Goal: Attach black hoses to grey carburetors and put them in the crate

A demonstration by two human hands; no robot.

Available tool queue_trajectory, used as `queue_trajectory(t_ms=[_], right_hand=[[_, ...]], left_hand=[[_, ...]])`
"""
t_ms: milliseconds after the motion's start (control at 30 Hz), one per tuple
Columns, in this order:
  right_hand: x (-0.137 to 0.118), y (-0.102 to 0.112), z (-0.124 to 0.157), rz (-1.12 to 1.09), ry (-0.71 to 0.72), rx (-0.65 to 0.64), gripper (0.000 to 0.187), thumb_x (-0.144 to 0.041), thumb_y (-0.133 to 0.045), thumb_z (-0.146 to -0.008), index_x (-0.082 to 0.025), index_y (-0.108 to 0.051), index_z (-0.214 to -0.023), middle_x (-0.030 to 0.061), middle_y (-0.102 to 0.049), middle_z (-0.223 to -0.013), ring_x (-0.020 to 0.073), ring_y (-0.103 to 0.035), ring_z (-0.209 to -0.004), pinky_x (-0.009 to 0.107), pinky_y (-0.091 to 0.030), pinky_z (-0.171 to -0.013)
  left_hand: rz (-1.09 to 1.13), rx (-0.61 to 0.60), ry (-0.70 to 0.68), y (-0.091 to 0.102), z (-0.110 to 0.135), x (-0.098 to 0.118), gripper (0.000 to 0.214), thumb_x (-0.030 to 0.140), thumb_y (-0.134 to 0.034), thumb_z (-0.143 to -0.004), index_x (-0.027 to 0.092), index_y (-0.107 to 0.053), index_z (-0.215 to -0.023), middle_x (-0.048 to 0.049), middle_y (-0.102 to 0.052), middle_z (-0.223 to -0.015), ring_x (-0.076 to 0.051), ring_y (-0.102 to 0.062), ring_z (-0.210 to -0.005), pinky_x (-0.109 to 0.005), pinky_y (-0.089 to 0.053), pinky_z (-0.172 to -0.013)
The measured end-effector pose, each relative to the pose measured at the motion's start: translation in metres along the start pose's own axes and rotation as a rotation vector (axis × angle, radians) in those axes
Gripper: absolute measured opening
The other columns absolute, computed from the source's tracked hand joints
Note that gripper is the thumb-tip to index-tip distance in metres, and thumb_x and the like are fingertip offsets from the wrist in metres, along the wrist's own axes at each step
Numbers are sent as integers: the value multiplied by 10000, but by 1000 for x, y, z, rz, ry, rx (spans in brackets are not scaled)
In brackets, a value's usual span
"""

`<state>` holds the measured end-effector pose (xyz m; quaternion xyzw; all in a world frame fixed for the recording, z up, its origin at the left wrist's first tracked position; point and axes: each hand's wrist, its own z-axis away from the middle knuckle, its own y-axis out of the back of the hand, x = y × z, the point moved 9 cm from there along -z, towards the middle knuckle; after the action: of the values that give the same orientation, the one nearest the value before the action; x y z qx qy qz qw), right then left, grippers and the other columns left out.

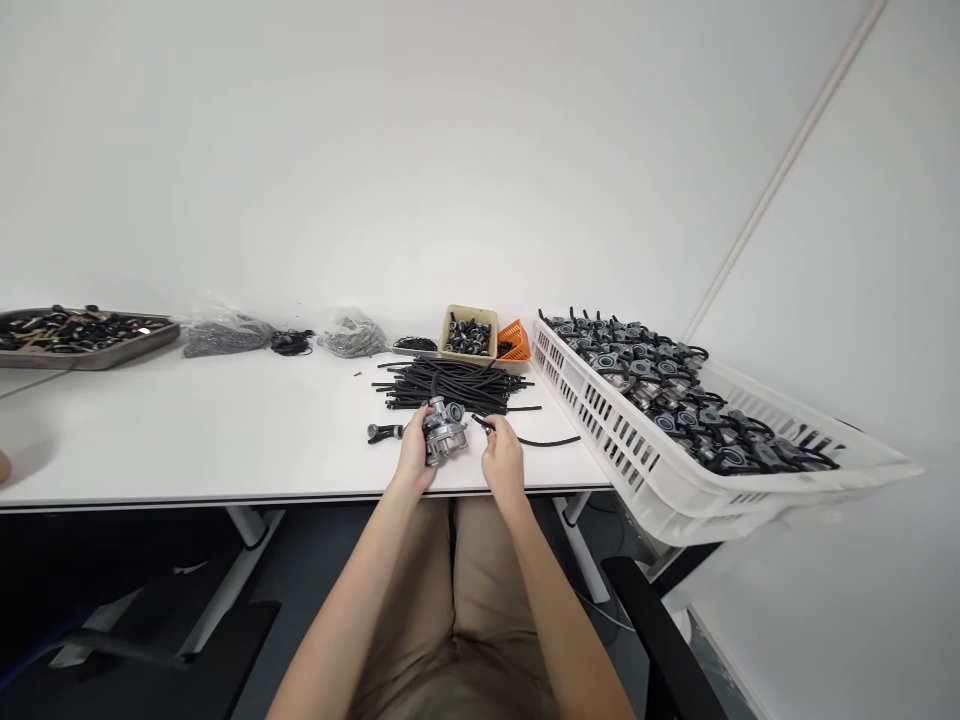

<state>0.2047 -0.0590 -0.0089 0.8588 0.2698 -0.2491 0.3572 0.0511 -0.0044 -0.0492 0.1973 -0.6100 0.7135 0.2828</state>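
Near the table's front edge, my left hand (414, 448) is closed around a silver metal carburetor (445, 436), its round opening facing up and to the right. My right hand (502, 462) pinches a thin black rubber hose (551, 442) close to one end. That end points toward the carburetor but is apart from it; the hose's other end trails right to the white crate. Just left of my left hand lies a short black fitting with a grey ring (384, 432). Behind both hands is a pile of cut black hoses (450, 382).
A white slatted crate (630, 470) of carburetors with hoses stands right. Behind the hose pile sit a cream bin (447, 340) of small fittings and an orange basket (517, 338). Bagged small parts (229, 335) and a metal tray (105, 352) are left. Part of another person's hand (4, 466) shows far left.
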Motion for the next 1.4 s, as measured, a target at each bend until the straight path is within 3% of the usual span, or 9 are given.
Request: queue_trajectory(t_ms=[267,433,667,900,1000,1167,1400], right_hand=[[-23,0,5,-189,215,-57,329,-97,-424,-844,-212,-662,-1040,57,-665,-1034,159,-628,-799,271,-507,-744],[-25,3,5,-232,241,-12,301,-94,-451,-836,-211,-681,-989,64,-649,-993,167,-632,-883,254,-524,-731],[-31,10,8,-286,314,28,288,-68,-457,-832,-220,-672,-949,61,-601,-942,179,-616,-914,311,-528,-835],[-30,14,10,-352,345,33,267,-100,-506,-856,-219,-689,-1009,83,-552,-995,186,-607,-919,332,-548,-827],[-26,8,9,-338,332,-14,260,-112,-483,-888,-226,-701,-972,77,-543,-961,194,-604,-930,359,-543,-848],[-16,-1,6,-515,235,-101,261,-125,-444,-902,-223,-684,-928,64,-544,-958,144,-631,-753,300,-582,-685],[0,2,-1,-660,114,-71,145,-180,-521,-860,-208,-660,-891,30,-578,-908,78,-556,-546,253,-540,-552]], left_hand=[[107,19,-1,5,0,6,149,344,-594,-824,209,-534,-811,-2,-657,-695,-175,-648,-558,-281,-523,-491],[91,44,-7,6,1,6,155,350,-603,-815,214,-530,-799,6,-640,-674,-173,-631,-529,-275,-505,-460],[72,41,-18,6,1,6,166,335,-639,-767,212,-540,-818,11,-641,-668,-158,-620,-519,-251,-490,-442],[24,31,-74,3,-2,5,186,333,-657,-728,196,-571,-821,14,-636,-671,-138,-599,-507,-233,-480,-450],[1,40,-126,3,-4,7,161,307,-643,-724,187,-581,-812,8,-639,-679,-128,-594,-522,-220,-483,-481],[-1,49,-132,4,-5,7,152,304,-634,-722,186,-582,-800,5,-639,-684,-120,-582,-521,-218,-481,-497],[11,54,-109,4,-4,5,160,303,-644,-704,196,-574,-801,13,-621,-662,-140,-593,-520,-239,-483,-476]])
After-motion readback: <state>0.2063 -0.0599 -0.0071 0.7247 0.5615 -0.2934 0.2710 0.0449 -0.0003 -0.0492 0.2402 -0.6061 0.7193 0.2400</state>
